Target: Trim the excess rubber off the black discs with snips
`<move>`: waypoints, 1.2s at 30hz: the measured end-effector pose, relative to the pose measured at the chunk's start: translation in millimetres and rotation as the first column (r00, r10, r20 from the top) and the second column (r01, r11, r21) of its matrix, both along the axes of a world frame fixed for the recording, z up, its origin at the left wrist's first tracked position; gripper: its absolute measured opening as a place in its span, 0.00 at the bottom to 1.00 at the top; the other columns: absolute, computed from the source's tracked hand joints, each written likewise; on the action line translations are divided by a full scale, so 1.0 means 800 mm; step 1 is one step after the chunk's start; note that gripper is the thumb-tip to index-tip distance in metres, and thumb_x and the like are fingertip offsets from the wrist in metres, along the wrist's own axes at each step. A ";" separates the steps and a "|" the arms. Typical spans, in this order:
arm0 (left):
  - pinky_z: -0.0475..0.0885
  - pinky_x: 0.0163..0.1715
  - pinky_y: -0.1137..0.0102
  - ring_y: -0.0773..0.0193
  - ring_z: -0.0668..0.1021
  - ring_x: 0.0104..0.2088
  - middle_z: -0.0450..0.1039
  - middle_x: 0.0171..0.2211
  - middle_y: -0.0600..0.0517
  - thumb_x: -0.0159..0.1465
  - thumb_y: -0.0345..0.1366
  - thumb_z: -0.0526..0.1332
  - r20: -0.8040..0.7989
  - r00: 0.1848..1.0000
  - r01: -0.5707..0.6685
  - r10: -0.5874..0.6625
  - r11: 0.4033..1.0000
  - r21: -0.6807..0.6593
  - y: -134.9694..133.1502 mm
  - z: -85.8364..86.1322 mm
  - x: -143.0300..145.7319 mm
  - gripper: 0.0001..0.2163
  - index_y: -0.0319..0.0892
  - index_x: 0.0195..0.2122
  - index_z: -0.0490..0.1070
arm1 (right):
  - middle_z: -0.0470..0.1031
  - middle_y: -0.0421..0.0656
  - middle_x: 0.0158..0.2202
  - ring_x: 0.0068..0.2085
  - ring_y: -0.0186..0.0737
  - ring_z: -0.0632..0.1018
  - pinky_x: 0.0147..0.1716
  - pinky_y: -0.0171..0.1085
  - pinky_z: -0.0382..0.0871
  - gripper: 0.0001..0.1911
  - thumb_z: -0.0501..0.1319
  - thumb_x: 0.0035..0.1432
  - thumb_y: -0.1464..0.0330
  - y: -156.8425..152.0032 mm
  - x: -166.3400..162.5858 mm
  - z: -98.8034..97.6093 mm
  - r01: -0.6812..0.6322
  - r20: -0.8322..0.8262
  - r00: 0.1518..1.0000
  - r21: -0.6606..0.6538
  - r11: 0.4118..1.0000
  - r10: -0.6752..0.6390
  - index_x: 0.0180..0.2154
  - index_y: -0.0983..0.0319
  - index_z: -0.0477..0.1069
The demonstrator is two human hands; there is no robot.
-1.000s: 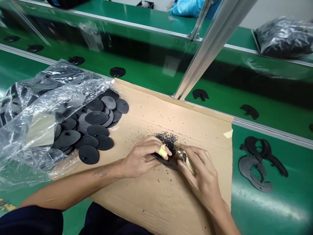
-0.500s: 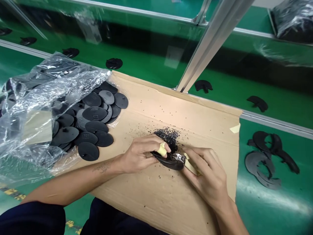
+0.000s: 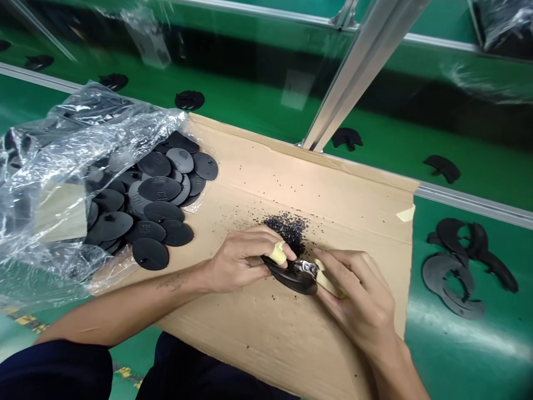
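My left hand [image 3: 244,260] is closed round the edge of a black plastic disc [image 3: 293,278], a yellow cot on one fingertip. My right hand [image 3: 358,297] is closed on a small metal cutter with a pale handle [image 3: 310,269], its jaws against the disc. Both rest on a sheet of cardboard [image 3: 266,333]. Just beyond the hands lies a little heap of black trimmings [image 3: 287,226].
A clear plastic bag [image 3: 62,172] spills several black discs [image 3: 160,214] at the left of the cardboard. Cut black pieces [image 3: 462,266] lie on the green table at right. A green conveyor [image 3: 250,111] with scattered black parts and a slanted aluminium post [image 3: 358,72] runs behind.
The view has shifted slightly down and left. The hands stay on the disc, which now shows more between them; the cutter's metal jaws have come into sight.
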State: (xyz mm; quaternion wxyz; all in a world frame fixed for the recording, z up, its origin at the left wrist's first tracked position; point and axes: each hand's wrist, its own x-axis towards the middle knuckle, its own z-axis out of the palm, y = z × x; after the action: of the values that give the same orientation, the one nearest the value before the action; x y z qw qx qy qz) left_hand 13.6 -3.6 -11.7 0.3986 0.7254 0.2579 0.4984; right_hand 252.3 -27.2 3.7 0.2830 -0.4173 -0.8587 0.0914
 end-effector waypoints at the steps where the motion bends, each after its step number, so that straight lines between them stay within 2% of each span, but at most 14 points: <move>1: 0.79 0.43 0.65 0.63 0.81 0.40 0.82 0.36 0.46 0.62 0.22 0.64 0.004 1.000 0.002 -0.002 1.000 -0.001 0.000 0.000 0.000 0.06 0.39 0.33 0.75 | 0.77 0.49 0.43 0.41 0.46 0.77 0.37 0.43 0.71 0.22 0.65 0.61 0.72 0.000 0.000 0.000 -0.005 -0.005 1.000 0.001 1.000 0.005 0.57 0.59 0.69; 5: 0.79 0.42 0.66 0.63 0.82 0.39 0.82 0.36 0.46 0.62 0.21 0.64 0.008 1.000 -0.017 0.017 1.000 -0.023 -0.001 0.000 0.001 0.06 0.39 0.33 0.75 | 0.78 0.50 0.42 0.42 0.45 0.78 0.37 0.41 0.71 0.21 0.64 0.62 0.73 -0.002 -0.002 0.002 -0.017 0.015 1.000 0.032 0.999 0.016 0.56 0.61 0.70; 12: 0.80 0.39 0.68 0.63 0.83 0.38 0.83 0.36 0.46 0.62 0.24 0.66 0.014 0.999 -0.040 0.040 0.998 -0.040 -0.004 0.000 0.001 0.04 0.40 0.33 0.76 | 0.79 0.49 0.37 0.39 0.41 0.78 0.36 0.38 0.68 0.12 0.62 0.64 0.73 -0.004 -0.008 0.005 0.033 0.094 0.994 0.167 0.985 -0.050 0.50 0.66 0.74; 19: 0.80 0.38 0.69 0.63 0.83 0.36 0.83 0.35 0.47 0.60 0.27 0.69 0.020 1.000 -0.021 0.022 0.997 -0.073 -0.002 -0.004 0.001 0.03 0.40 0.32 0.77 | 0.80 0.46 0.32 0.33 0.38 0.78 0.32 0.37 0.68 0.10 0.60 0.65 0.76 -0.007 -0.012 0.008 0.030 0.128 0.990 0.186 0.982 -0.055 0.47 0.64 0.73; 24: 0.79 0.40 0.69 0.64 0.82 0.38 0.82 0.36 0.46 0.60 0.24 0.67 0.022 1.000 -0.013 0.015 0.996 -0.092 -0.002 -0.002 0.002 0.04 0.39 0.33 0.75 | 0.80 0.47 0.36 0.36 0.38 0.80 0.32 0.36 0.73 0.10 0.60 0.66 0.74 -0.008 -0.009 0.002 -0.005 -0.015 1.000 0.027 1.000 0.005 0.48 0.64 0.73; 26: 0.79 0.41 0.69 0.64 0.82 0.38 0.81 0.37 0.46 0.60 0.24 0.67 -0.008 1.000 -0.011 0.010 0.996 -0.085 -0.004 0.000 0.001 0.05 0.38 0.35 0.74 | 0.80 0.48 0.38 0.37 0.39 0.80 0.33 0.37 0.74 0.11 0.60 0.66 0.73 -0.007 -0.007 0.000 0.010 -0.040 0.999 0.011 1.000 -0.010 0.49 0.63 0.72; 32: 0.77 0.41 0.71 0.65 0.82 0.39 0.81 0.39 0.46 0.61 0.26 0.67 -0.089 0.996 -0.004 0.005 1.000 0.004 -0.008 0.006 0.002 0.09 0.38 0.42 0.73 | 0.81 0.47 0.37 0.35 0.39 0.79 0.34 0.38 0.72 0.12 0.59 0.67 0.71 -0.004 -0.003 -0.001 0.086 0.092 0.991 0.094 0.992 -0.095 0.50 0.63 0.73; 36: 0.76 0.42 0.72 0.64 0.82 0.39 0.81 0.40 0.46 0.63 0.27 0.65 -0.171 0.985 -0.018 0.010 0.999 -0.041 -0.009 0.005 0.004 0.09 0.38 0.45 0.74 | 0.80 0.47 0.36 0.34 0.41 0.78 0.32 0.39 0.69 0.11 0.59 0.66 0.69 -0.004 -0.007 -0.003 0.084 0.159 0.982 0.127 0.988 -0.104 0.48 0.64 0.74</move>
State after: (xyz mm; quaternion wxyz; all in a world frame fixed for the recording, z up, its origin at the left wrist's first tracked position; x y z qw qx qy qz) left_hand 16.9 -11.2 -7.3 0.3867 0.7550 0.3066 0.4317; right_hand 246.6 -30.6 1.5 0.2396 -0.4457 -0.8625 -0.0088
